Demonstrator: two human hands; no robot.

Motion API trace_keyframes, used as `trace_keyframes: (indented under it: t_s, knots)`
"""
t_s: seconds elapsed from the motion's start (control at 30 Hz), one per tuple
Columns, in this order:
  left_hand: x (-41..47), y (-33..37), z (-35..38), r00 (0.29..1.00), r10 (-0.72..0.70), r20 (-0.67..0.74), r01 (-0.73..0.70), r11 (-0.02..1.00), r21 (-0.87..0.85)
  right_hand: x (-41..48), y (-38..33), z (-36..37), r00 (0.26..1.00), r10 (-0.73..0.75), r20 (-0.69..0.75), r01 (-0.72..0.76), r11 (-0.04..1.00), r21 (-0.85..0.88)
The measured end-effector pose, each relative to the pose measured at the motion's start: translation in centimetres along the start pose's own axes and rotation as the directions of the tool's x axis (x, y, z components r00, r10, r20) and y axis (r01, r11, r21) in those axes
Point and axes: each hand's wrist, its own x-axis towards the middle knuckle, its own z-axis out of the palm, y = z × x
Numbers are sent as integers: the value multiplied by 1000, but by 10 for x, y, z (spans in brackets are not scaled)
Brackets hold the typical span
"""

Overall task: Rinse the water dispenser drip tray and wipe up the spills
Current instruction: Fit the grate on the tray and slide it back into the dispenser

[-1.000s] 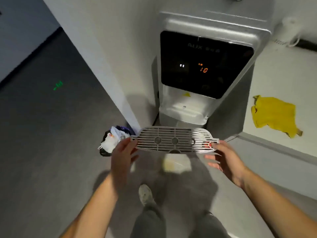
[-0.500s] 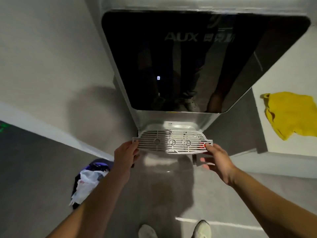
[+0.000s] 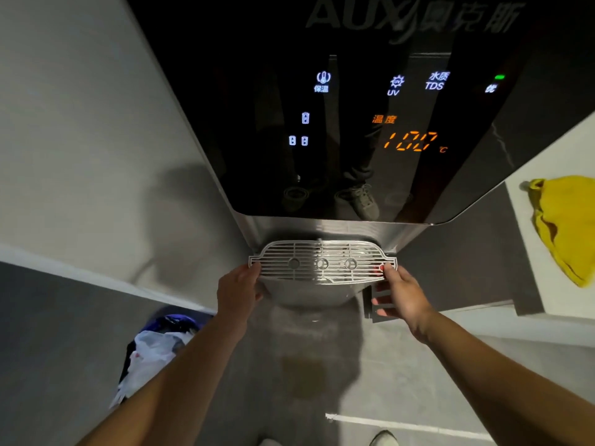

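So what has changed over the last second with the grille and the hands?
The drip tray grille has been carried from open air in front of the water dispenser up to its base, and now sits over the tray recess. The left hand and right hand keep their grip on its two ends. The yellow cloth still lies on the white counter, untouched.

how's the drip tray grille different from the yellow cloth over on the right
The drip tray grille is rigid, silvery and slatted; the yellow cloth is soft and crumpled. The grille is held at both ends by the left hand and right hand at the dispenser's base; the cloth lies untouched on a white counter.
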Motion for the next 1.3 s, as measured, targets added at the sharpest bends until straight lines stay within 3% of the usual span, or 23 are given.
trace_keyframes:
  t_s: [0.17, 0.37, 0.8, 1.03, 1.3]
  knots:
    - [5, 7, 2, 1000, 11, -20, -11, 1000, -4, 5, -3, 5, 1000, -11, -24, 12, 999, 38]
    - [9, 9, 4, 998, 66, 16, -68, 992, 109, 8, 0, 4, 999, 18, -30, -16, 997, 69]
    - [8, 12, 8, 995, 102, -17, -99, 988, 118, 13, -2, 10, 997, -28, -78, 22, 997, -75]
    - [15, 12, 9, 994, 97, -41, -92, 990, 102, 13, 7, 10, 998, -4, -55, 3, 1000, -27]
    - [5, 23, -1, 996, 91, 25, -94, 969, 228, -7, -14, 6, 998, 65, -21, -67, 991, -118]
